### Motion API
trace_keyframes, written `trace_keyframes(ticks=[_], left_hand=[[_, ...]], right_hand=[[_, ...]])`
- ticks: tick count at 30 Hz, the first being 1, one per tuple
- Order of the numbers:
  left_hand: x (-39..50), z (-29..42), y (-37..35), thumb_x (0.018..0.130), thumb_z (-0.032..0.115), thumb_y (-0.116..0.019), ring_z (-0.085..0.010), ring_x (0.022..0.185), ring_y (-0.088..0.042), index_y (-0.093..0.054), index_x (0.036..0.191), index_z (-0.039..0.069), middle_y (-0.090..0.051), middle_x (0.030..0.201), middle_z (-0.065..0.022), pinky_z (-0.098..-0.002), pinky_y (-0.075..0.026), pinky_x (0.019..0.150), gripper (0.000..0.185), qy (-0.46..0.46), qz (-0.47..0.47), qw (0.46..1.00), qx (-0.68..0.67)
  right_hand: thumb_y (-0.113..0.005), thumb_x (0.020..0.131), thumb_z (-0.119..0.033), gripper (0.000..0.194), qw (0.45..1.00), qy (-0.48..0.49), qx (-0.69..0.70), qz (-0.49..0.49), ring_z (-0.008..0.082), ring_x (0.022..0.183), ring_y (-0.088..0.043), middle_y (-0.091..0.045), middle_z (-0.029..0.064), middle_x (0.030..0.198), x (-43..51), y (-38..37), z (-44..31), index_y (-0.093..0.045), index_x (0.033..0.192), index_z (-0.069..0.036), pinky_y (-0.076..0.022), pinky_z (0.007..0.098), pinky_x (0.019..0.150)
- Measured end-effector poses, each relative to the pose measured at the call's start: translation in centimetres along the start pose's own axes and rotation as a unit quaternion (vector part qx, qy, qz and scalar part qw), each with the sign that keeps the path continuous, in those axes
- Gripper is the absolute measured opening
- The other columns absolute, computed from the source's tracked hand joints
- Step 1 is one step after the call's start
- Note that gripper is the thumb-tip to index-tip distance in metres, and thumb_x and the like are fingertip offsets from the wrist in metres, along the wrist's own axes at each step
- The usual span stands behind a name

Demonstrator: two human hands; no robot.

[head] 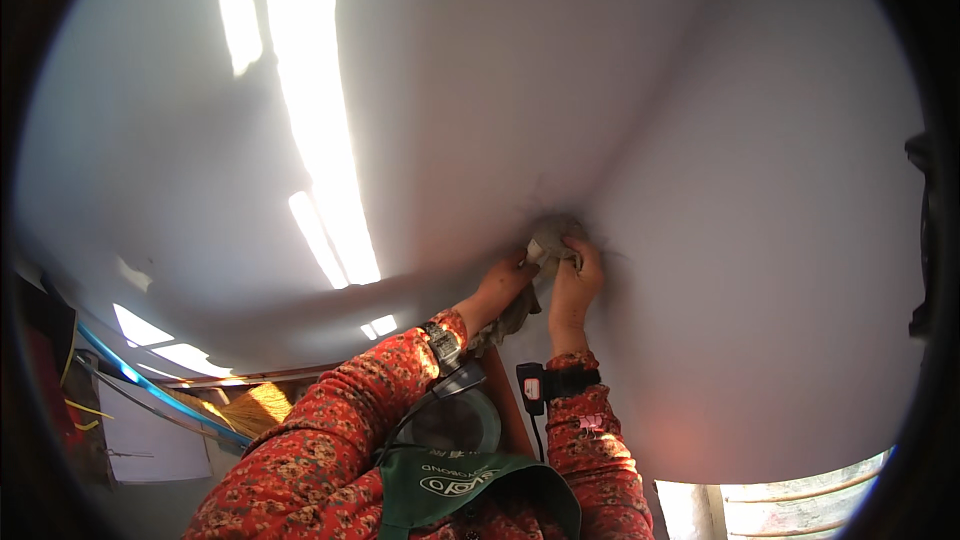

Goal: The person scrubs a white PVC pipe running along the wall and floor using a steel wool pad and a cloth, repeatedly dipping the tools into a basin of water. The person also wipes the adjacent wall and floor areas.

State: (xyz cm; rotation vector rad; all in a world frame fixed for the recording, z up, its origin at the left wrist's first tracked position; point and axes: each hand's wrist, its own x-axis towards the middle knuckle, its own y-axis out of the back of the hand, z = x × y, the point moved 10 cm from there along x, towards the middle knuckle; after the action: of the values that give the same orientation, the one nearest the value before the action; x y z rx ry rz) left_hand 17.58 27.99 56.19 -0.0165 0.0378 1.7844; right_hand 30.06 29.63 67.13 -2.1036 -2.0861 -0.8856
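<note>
My left hand (504, 286) and my right hand (577, 277) are close together on a bunched grey-brown cloth (556, 234), fingers curled round its lower edge. The cloth lies against a large, smooth, whitish surface (735, 225) where dark creases or seams meet. Between the fingers of my left hand is a small pale piece (534, 250), perhaps part of the cloth. More of the grey cloth (512, 319) hangs down behind my left wrist. Both forearms wear red floral sleeves with black straps and small devices at the wrists.
Below the hands are a reddish-brown bar (504, 397) and a round, bucket-like container (457, 424). At lower left lie a straw broom head (259, 406), a blue hose or tube (157, 390) and a white panel (154, 435). Dark fittings (924, 236) stand at the right rim.
</note>
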Motion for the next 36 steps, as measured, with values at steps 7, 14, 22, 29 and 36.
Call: trace_keyframes(ticks=[7,14,22,29,36], left_hand=[[0.6,-1.1,0.6,0.087,0.021,-0.053,-0.0245,0.077,-0.064,-0.057,0.112,0.0,-0.066,0.087,-0.0144,-0.0361,-0.049,0.071,0.033,-0.013,-0.001,1.0,-0.008],[1.3,-1.5,1.4,0.085,0.015,-0.056,-0.0159,0.087,-0.06,-0.057,0.113,0.0,-0.064,0.095,-0.0093,-0.0294,-0.047,0.08,0.031,-0.02,0.026,0.99,0.14],[-0.7,1.3,0.6,0.083,0.011,-0.054,-0.0153,0.091,-0.059,-0.056,0.114,0.0,-0.064,0.096,-0.0104,-0.0303,-0.046,0.08,0.033,-0.054,-0.04,0.987,0.147],[-0.3,1.0,0.1,0.087,0.015,-0.054,-0.0155,0.092,-0.058,-0.055,0.115,0.0,-0.063,0.101,-0.0104,-0.0292,-0.046,0.081,0.032,-0.015,-0.047,0.992,0.118],[-0.2,0.8,-0.1,0.089,0.017,-0.054,-0.0171,0.098,-0.058,-0.054,0.119,-0.001,-0.063,0.105,-0.0121,-0.0302,-0.045,0.085,0.034,-0.017,-0.054,0.988,0.147]], right_hand=[[-0.054,0.086,-0.007,0.024,0.979,-0.126,0.149,0.054,0.0204,0.089,-0.062,-0.065,0.0129,0.1,-1.8,1.5,3.8,-0.063,0.106,0.001,-0.0466,0.0304,0.082],[-0.051,0.082,-0.001,0.026,0.995,-0.068,-0.056,-0.054,0.0292,0.088,-0.064,-0.064,0.0186,0.097,-3.2,-2.9,5.4,-0.063,0.104,0.001,-0.0481,0.0345,0.08],[-0.055,0.081,0.0,0.027,0.987,0.015,0.136,0.081,0.0288,0.101,-0.06,-0.06,0.0153,0.109,-1.0,0.2,2.5,-0.061,0.107,-0.001,-0.0473,0.0343,0.085],[-0.056,0.08,-0.004,0.02,0.992,-0.112,0.058,-0.02,0.0339,0.089,-0.062,-0.062,0.0143,0.101,-2.3,-3.1,7.3,-0.062,0.099,-0.007,-0.0495,0.0374,0.077],[-0.058,0.086,-0.008,0.023,0.975,-0.077,0.196,0.064,0.0223,0.09,-0.062,-0.063,0.016,0.099,-1.4,0.7,4.4,-0.061,0.107,0.001,-0.0478,0.0325,0.079]])
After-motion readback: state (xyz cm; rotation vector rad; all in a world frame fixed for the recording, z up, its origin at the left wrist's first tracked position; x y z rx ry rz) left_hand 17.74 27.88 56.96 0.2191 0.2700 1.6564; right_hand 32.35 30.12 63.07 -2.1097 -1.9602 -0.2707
